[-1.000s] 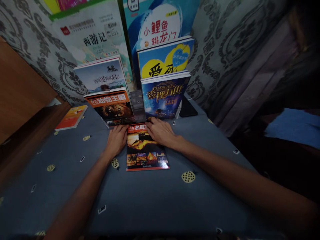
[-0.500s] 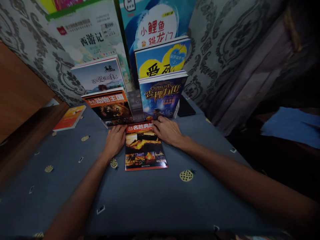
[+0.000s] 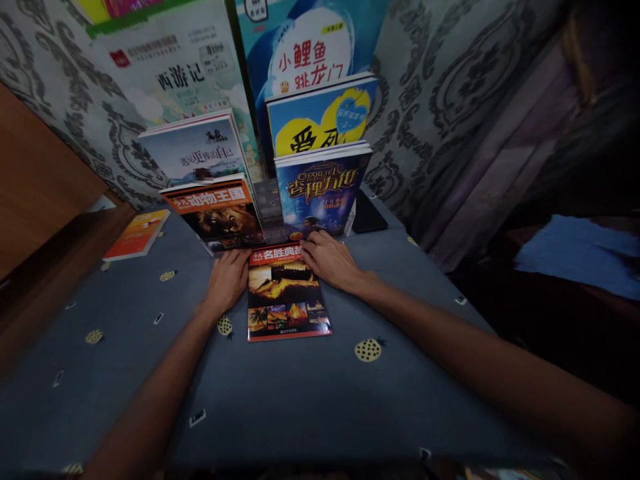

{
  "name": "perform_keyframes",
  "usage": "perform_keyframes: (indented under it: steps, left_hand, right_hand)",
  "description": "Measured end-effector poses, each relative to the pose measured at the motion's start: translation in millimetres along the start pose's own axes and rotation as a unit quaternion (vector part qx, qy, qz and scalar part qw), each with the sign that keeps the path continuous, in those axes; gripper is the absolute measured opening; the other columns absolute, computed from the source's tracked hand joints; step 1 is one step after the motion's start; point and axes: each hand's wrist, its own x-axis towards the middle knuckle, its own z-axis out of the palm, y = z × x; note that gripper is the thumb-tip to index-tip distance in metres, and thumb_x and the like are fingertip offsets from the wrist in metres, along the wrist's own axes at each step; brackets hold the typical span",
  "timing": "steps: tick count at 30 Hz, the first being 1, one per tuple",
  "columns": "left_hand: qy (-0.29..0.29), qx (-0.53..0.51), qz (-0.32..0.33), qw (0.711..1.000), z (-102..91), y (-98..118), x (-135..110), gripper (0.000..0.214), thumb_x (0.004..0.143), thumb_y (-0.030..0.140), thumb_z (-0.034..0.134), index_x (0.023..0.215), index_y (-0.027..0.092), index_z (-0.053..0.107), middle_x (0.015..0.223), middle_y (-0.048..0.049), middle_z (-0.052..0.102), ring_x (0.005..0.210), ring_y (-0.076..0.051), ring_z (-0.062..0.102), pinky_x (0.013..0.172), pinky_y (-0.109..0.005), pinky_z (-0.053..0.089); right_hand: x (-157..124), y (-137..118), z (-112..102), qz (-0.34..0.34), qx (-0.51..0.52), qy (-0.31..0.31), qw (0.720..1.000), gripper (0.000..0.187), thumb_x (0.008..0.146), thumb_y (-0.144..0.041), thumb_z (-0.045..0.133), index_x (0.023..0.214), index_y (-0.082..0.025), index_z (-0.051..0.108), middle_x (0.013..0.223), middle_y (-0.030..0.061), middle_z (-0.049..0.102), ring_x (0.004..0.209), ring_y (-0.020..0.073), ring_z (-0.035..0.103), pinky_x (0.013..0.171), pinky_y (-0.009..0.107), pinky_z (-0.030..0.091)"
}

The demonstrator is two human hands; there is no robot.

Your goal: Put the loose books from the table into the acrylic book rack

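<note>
A paperback book (image 3: 286, 293) with an orange band and a photo of a wall at sunset lies flat on the table, below a stand of upright books. My left hand (image 3: 229, 280) rests beside its far left edge, fingers stretched forward and close together. My right hand (image 3: 330, 261) lies at the far right corner. Its fingers are spread, some over the cover, others near the foot of the blue book (image 3: 320, 193). Just beyond my left hand stands the lion-cover book (image 3: 220, 217). My thumbs are mostly hidden.
Taller books rise behind: a yellow-and-blue one (image 3: 323, 117), a pale landscape cover (image 3: 200, 147), a green-edged one (image 3: 175, 73) and a teal one (image 3: 315, 47). An orange book (image 3: 136, 235) lies left on the patterned tablecloth (image 3: 280, 407). A dark flat object (image 3: 369, 213) sits right.
The whole view has shifted slightly, so everything appears a little further left. Both hands stay at the same places by the flat book.
</note>
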Motion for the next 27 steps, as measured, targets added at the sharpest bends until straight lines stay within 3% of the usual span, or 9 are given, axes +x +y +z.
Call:
perform_keyframes:
  steps: [11, 27]
  left_hand:
    - [0.030, -0.041, 0.003, 0.999, 8.2, -8, -2, 0.039, 0.097, 0.018, 0.038, 0.127, 0.014, 0.063, 0.124, -0.0146, 0.069, 0.117, -0.029, 0.062, 0.099, -0.045, 0.050]
    - [0.030, -0.052, -0.009, 0.998, 8.6, -8, -2, 0.041, 0.095, 0.015, 0.040, 0.128, 0.018, 0.063, 0.124, -0.0128, 0.068, 0.120, -0.028, 0.060, 0.102, -0.047, 0.048]
  right_hand:
    - [2, 11, 10, -0.058, 0.040, 0.028, 0.997, 0.035, 0.102, -0.026, 0.043, 0.119, -0.011, 0.069, 0.110, 0.0152, 0.065, 0.104, 0.0273, 0.053, 0.088, 0.039, 0.046]
    - [3, 13, 12, -0.069, 0.042, 0.025, 0.996, 0.035, 0.103, -0.027, 0.043, 0.120, -0.011, 0.069, 0.110, 0.0151, 0.064, 0.104, 0.0270, 0.053, 0.090, 0.039, 0.046]
